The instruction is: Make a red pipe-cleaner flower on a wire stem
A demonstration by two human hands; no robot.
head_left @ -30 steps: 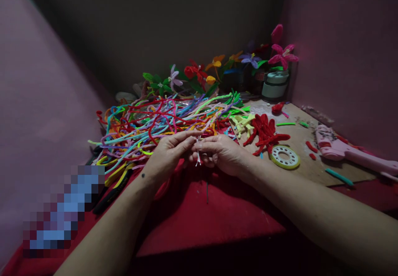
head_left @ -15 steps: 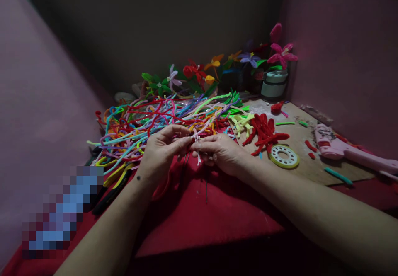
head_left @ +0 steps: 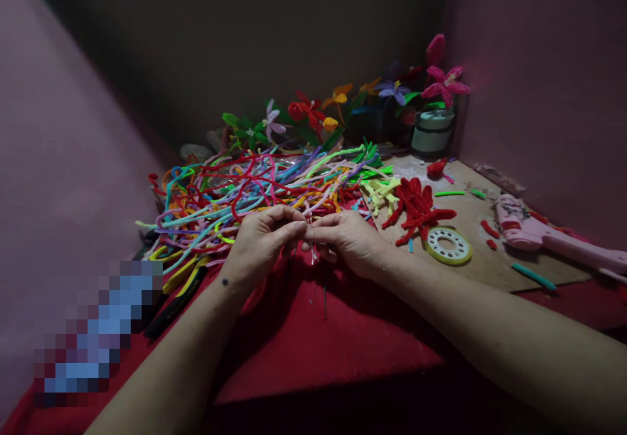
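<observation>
Two hands, one tiny target! L hand (head_left: 267, 239) and R hand (head_left: 347, 239) met just in front of the multicolored heap of fuzzy stems (head_left: 259, 180), fingertips together, thumbs and forefingers pinched on the white strands (head_left: 313, 257); those sat btwn the hands, near side of the heap, splayed ends poking out below the grip. Under them a thin dark wire (head_left: 325, 304) showed vs. the red cloth (head_left: 318, 350), nearer the wearer than the heap; couldn't tell if it lay flat or hung from the fingers. Off the heap's front L corner, black-and-yellow handles (head_left: 179, 298) lay by the L forearm. Over to the R of the heap, what a spread: pale yellow pcs (head_left: 385, 196) right beside it, then red fuzzy pcs (head_left: 416, 206) bunched on a brown board (head_left: 494, 268), w/ a white-and-yellow spool (head_left: 432, 247) just in front of those. Farther R of the heap came a pink tool (head_left: 563, 242), w/ a teal stick (head_left: 533, 277) near it. And behind the heap, a row of fuzzy flowers (head_left: 306, 108), incl. red, orange & lilac, ran R toward a lidded jar (head_left: 431, 140).
</observation>
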